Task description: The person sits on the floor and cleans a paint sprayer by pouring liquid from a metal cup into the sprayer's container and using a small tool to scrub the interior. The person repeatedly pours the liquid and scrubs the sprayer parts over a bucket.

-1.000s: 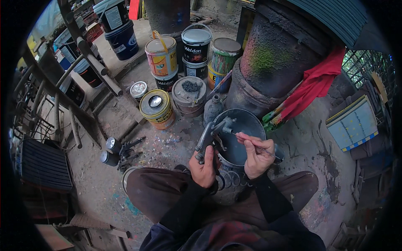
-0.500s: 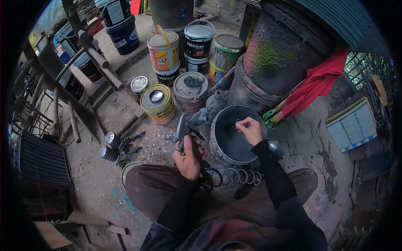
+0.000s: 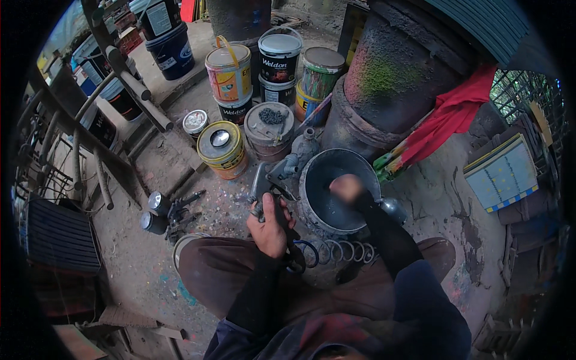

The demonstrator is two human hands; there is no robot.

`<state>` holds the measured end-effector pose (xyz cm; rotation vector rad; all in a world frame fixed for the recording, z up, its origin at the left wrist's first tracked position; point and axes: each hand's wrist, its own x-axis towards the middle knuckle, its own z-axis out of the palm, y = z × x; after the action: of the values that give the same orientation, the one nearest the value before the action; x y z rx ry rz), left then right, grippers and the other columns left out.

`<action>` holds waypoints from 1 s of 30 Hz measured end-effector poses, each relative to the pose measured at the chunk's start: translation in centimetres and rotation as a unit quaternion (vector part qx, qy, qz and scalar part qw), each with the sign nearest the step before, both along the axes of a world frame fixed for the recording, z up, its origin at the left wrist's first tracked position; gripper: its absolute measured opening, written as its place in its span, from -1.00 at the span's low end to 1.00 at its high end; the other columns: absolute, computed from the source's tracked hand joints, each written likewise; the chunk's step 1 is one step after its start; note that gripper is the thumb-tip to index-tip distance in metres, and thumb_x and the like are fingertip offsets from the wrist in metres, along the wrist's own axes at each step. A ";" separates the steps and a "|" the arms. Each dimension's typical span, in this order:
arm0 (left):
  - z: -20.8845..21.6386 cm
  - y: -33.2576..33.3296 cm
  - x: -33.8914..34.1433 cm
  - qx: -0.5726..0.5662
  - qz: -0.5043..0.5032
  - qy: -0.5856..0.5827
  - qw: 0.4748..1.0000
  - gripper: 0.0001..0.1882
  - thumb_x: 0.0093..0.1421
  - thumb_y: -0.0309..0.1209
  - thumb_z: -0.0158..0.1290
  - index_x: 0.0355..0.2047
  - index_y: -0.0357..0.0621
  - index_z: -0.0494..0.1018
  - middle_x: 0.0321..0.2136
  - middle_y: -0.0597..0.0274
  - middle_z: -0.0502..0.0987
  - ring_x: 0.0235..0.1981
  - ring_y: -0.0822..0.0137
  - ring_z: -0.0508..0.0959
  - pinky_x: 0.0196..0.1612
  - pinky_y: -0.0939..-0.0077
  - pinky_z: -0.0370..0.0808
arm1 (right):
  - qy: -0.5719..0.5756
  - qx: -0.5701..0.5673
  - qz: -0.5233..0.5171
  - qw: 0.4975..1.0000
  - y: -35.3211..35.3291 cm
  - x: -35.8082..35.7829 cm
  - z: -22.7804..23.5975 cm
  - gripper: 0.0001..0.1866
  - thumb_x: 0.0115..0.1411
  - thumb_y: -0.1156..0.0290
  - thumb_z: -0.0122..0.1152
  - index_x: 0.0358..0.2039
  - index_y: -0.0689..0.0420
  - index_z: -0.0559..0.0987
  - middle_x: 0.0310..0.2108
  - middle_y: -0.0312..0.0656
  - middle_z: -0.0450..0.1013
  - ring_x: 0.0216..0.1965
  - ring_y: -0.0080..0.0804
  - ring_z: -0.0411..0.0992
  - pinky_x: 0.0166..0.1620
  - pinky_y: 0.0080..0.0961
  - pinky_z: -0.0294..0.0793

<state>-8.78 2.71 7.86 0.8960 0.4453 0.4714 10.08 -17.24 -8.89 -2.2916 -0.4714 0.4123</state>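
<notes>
In front of me my left hand is closed round the handle of a grey metal spray gun, thumb up along its back. A coiled air hose lies just below and to the right of it. To the right, my right hand is over the mouth of a round grey tub, its fingers smeared by motion. What that hand holds, if anything, I cannot make out. The tub's inside is dull grey. Behind the gun stands a grey bottle-shaped container.
Paint buckets stand beyond: a yellow one, a dusty grey one and several stacked ones. More spray guns lie left. A silver cup sits beside the tub. Large drums and red cloth are at back right.
My right hand has moved slightly left and down over the tub; its fingers, pinched together before, are now blurred. The left hand keeps its grip on the spray gun.
</notes>
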 end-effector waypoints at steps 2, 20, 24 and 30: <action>0.1 -0.2 0.3 -0.005 -0.007 -0.005 1.000 -0.71 0.32 -0.22 -0.11 -0.36 -0.23 0.31 -0.50 0.22 0.41 -0.62 0.49 0.36 -0.63 0.57 0.33 | 0.036 0.204 -0.111 0.972 0.1 1.8 2.7 -0.85 0.11 0.38 0.22 -0.41 0.21 0.59 -0.51 -0.24 0.51 -0.58 -0.62 0.41 -0.51 -0.68 0.40; -0.6 0.3 0.0 -0.021 -0.010 -0.009 1.000 -0.66 0.27 -0.15 -0.05 -0.37 -0.23 0.33 -0.50 0.15 0.44 -0.64 0.43 0.37 -0.67 0.54 0.31 | -0.272 0.096 -0.137 0.948 -1.3 4.5 4.7 -0.89 0.06 0.47 0.19 -0.49 0.24 0.48 -0.65 -0.15 0.44 -0.58 -0.40 0.46 -0.46 -0.47 0.40; -0.4 0.6 0.1 -0.064 -0.065 -0.007 0.996 -0.60 0.27 -0.06 -0.08 -0.35 -0.22 0.34 -0.51 0.15 0.43 -0.65 0.42 0.37 -0.67 0.54 0.31 | -0.312 -0.019 -0.116 0.943 -2.4 4.4 4.8 -0.89 0.03 0.48 0.21 -0.49 0.21 0.46 -0.55 -0.03 0.46 -0.47 -0.06 0.47 -0.39 -0.30 0.41; 1.1 1.1 0.0 -0.175 -0.103 -0.018 0.979 -0.49 0.27 0.00 -0.11 -0.42 -0.31 0.36 -0.60 0.14 0.41 -0.69 0.39 0.37 -0.68 0.52 0.31 | -0.126 0.232 -0.068 0.962 -1.2 -0.2 13.6 -0.98 0.15 0.58 0.08 -0.40 0.25 0.45 -0.36 -0.09 0.50 -0.37 -0.40 0.50 -0.29 -0.53 0.49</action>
<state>-8.82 3.83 8.94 0.5840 0.3819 0.2097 9.85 -18.45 4.68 -1.9065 -0.4744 -0.0606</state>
